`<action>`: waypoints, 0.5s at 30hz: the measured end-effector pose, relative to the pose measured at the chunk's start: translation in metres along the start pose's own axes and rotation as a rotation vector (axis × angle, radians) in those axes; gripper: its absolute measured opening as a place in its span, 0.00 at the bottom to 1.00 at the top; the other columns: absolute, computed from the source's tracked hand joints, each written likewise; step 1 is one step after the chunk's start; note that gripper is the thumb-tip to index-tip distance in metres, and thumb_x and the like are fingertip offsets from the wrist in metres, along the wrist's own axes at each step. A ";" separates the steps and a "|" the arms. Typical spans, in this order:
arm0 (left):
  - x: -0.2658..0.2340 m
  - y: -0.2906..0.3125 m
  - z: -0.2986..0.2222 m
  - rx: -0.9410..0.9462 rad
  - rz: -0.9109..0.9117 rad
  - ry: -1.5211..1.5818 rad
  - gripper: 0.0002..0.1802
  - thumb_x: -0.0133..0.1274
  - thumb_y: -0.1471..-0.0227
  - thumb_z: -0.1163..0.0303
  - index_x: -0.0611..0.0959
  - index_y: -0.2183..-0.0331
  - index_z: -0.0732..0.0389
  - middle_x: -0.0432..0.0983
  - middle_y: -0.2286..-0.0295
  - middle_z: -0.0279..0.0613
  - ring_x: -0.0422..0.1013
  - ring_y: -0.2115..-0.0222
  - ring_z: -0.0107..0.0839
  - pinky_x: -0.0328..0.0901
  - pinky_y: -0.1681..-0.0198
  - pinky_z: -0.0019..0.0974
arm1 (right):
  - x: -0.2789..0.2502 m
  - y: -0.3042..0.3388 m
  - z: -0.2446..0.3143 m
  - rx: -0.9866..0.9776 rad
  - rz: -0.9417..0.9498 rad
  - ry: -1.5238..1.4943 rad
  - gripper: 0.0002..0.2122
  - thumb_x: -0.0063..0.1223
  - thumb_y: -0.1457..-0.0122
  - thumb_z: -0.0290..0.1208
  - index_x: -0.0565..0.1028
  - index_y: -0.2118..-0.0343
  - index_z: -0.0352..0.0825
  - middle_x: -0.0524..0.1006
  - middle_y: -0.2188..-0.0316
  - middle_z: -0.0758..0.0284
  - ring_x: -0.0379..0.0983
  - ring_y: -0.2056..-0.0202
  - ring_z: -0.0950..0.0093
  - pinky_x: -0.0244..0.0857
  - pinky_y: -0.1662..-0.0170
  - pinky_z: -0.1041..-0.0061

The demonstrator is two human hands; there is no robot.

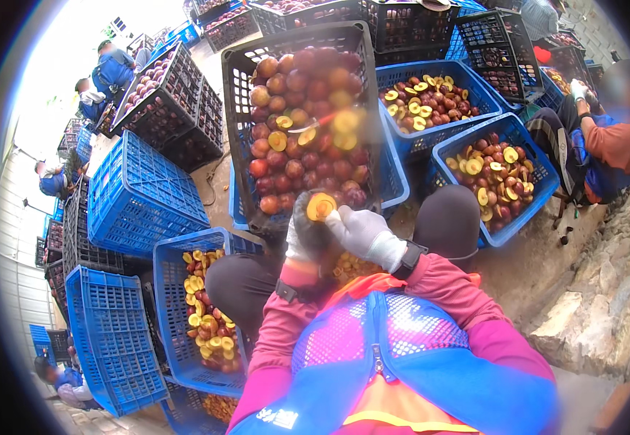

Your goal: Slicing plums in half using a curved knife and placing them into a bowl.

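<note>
Close in front of my chest, my left hand (305,238), in a glove dark at the fingers and pale at the wrist, is closed round a halved plum (320,207). Its yellow cut face with a brownish hollow points up. Against the plum's right edge, my right hand (368,235), in a pale grey glove, has its fingers pinched together; what they grip, if anything, is hidden. Just beyond both hands a black crate (367,58) of plums (293,170) tilts towards me. A few yellow halves (277,140) and a thin red-and-white strip (312,127) lie on top.
Blue crates of halved plums stand at my left (161,290) and right (499,235), another (489,98) farther right. Below my hands is a yellowish heap (351,267). Stacked blue crates (141,196) rise at left. A co-worker (612,138) sits at right beside a stone wall (590,312).
</note>
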State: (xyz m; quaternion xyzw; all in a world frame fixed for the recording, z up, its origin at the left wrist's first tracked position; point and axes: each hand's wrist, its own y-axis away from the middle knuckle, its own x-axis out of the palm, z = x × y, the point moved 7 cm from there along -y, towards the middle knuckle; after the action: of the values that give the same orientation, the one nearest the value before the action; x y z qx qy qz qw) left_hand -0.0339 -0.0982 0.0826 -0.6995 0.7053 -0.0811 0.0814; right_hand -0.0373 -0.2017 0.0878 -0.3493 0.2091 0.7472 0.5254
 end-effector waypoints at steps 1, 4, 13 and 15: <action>-0.003 0.000 0.010 -0.086 -0.055 0.147 0.10 0.39 0.46 0.72 0.70 0.61 0.62 0.71 0.68 0.38 0.68 0.66 0.26 0.64 0.59 0.30 | 0.004 0.001 0.000 0.024 0.036 0.022 0.18 0.36 0.40 0.44 0.68 0.72 0.32 0.74 0.80 0.51 0.71 0.74 0.51 0.64 0.70 0.56; -0.008 0.002 0.032 -0.249 -0.140 0.474 0.11 0.36 0.45 0.70 0.69 0.61 0.62 0.70 0.68 0.38 0.68 0.65 0.26 0.64 0.59 0.30 | 0.012 0.005 0.003 0.021 0.092 0.016 0.19 0.35 0.40 0.45 0.69 0.72 0.32 0.74 0.78 0.50 0.72 0.72 0.51 0.64 0.68 0.57; -0.014 0.014 0.049 -0.301 -0.094 0.227 0.11 0.41 0.46 0.66 0.73 0.66 0.62 0.73 0.72 0.36 0.70 0.71 0.25 0.67 0.66 0.28 | 0.034 0.018 -0.002 0.256 0.430 -0.525 0.20 0.37 0.39 0.43 0.73 0.73 0.29 0.74 0.82 0.58 0.71 0.81 0.63 0.64 0.75 0.65; -0.005 0.013 0.035 -0.313 -0.015 0.261 0.13 0.37 0.44 0.65 0.73 0.68 0.62 0.71 0.74 0.37 0.68 0.70 0.26 0.63 0.61 0.31 | 0.039 0.020 -0.007 0.299 0.489 -0.545 0.20 0.37 0.39 0.43 0.73 0.74 0.30 0.73 0.84 0.61 0.69 0.84 0.68 0.62 0.78 0.69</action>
State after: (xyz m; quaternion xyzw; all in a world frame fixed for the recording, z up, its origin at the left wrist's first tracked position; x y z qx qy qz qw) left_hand -0.0382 -0.0934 0.0456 -0.6924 0.7087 -0.0611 -0.1211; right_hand -0.0620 -0.1891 0.0528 0.0024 0.2454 0.8769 0.4133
